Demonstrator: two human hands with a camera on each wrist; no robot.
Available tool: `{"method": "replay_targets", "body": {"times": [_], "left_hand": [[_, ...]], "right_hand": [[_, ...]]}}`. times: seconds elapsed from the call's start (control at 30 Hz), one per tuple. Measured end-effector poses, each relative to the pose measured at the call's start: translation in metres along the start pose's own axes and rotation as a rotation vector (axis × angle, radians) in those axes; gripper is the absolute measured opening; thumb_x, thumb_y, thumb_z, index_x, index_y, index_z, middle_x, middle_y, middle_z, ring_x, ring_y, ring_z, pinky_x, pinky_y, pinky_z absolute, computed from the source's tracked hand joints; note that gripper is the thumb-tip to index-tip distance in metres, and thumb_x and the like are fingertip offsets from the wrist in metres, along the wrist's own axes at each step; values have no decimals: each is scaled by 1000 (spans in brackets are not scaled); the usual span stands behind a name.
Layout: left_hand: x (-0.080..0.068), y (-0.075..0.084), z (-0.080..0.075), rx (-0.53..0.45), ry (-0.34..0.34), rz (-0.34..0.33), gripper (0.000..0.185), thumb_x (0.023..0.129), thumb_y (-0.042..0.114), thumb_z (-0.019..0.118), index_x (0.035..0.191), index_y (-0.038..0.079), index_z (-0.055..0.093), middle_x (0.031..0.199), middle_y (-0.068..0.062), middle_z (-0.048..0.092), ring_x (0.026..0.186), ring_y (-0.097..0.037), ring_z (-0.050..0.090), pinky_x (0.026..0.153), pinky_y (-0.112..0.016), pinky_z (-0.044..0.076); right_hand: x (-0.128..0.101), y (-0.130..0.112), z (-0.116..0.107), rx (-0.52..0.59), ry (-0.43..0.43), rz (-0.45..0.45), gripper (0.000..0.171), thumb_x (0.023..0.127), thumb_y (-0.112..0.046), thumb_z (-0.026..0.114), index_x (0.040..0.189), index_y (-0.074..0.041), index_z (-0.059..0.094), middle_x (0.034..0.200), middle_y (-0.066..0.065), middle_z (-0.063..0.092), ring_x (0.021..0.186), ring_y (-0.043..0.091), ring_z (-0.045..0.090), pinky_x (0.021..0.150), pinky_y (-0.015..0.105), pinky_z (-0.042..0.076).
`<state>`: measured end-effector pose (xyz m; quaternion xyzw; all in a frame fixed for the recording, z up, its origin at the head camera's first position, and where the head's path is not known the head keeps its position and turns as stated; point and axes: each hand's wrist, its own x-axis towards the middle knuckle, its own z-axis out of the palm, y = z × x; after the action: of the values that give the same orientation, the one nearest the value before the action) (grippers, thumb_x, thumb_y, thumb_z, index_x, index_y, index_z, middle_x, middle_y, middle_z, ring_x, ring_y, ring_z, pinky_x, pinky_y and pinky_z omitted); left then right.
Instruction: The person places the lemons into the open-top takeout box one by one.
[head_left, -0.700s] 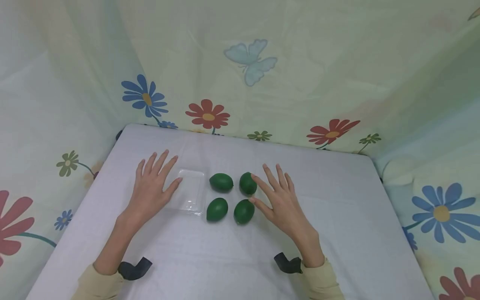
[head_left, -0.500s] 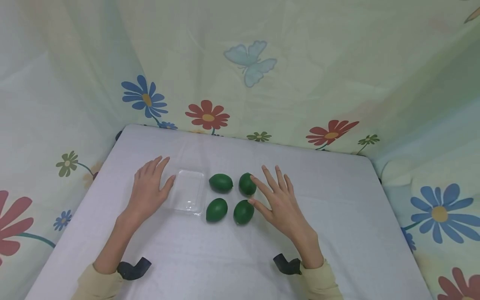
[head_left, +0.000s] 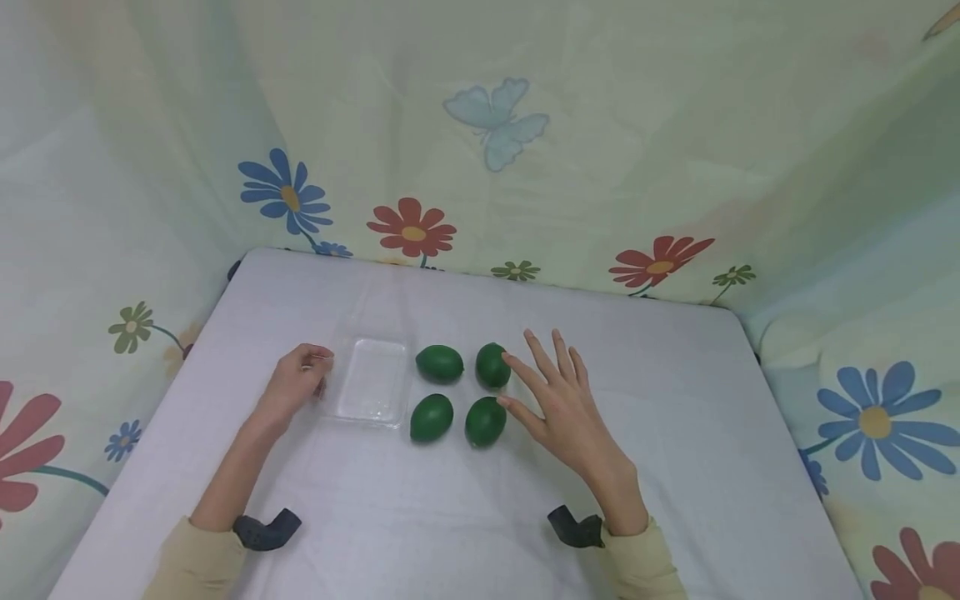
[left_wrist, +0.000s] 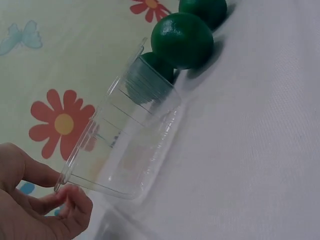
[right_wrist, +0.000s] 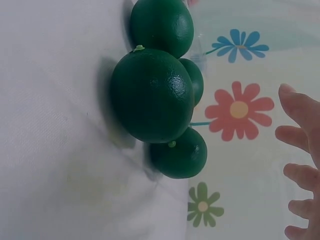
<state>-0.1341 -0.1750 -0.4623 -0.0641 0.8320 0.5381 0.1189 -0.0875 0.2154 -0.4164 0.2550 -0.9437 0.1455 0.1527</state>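
Left hand (head_left: 294, 382) has curled — seemingly pinching the clear container (head_left: 372, 379).

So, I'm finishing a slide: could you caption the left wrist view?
The left hand pinches a clear plastic container by its rim, with three green fruits beyond.

Soft, muted light lies across your desk (head_left: 705, 433), and your wrist views run dimmer! Glints dot the clear tray (left_wrist: 145, 160), small highlights shine on the green fruits (right_wrist: 152, 95) (soft-edged shadows hug them), and detail looks soft.
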Motion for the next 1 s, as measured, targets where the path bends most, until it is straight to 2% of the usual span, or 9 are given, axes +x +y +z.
{"method": "replay_targets", "body": {"times": [0.1,0.27,0.43,0.7,1.0], "left_hand": [[2,-1,-3,-58,-11,-8,39,108,20,50,135,-8,50,114,-19,60,77,-14,57,67,-23,51],[5,-2,-3,-92,-23,-4,36,107,19,52,133,-7,49,104,-13,58,70,-10,53,61,-24,50],[6,-2,-2,-100,-32,-7,35,108,18,51,132,-7,48,102,-12,56,68,-10,51,58,-25,49],[5,-3,-2,-102,-30,-4,33,108,17,50,130,-7,47,101,-12,54,67,-10,49,55,-25,48],[4,-2,-1,-98,-33,-2,34,108,18,49,132,-7,46,101,-11,54,66,-10,49,55,-25,48]], "right_hand": [[1,0,0,-5,-2,4,63,90,-36,78,146,-16,58,164,19,36,154,51,18,118,72,20],[0,0,-1,0,-26,25,63,91,-37,78,146,-16,58,164,18,35,154,49,19,119,71,20],[-2,-2,0,27,-51,50,63,91,-36,78,146,-13,57,162,18,39,150,47,32,116,67,32],[-11,-7,14,103,2,2,69,84,-33,86,142,-8,58,148,20,54,134,41,53,103,57,51],[-23,-12,36,151,-31,-15,75,77,-38,92,140,-13,59,144,20,56,128,35,59,92,49,59]]}}
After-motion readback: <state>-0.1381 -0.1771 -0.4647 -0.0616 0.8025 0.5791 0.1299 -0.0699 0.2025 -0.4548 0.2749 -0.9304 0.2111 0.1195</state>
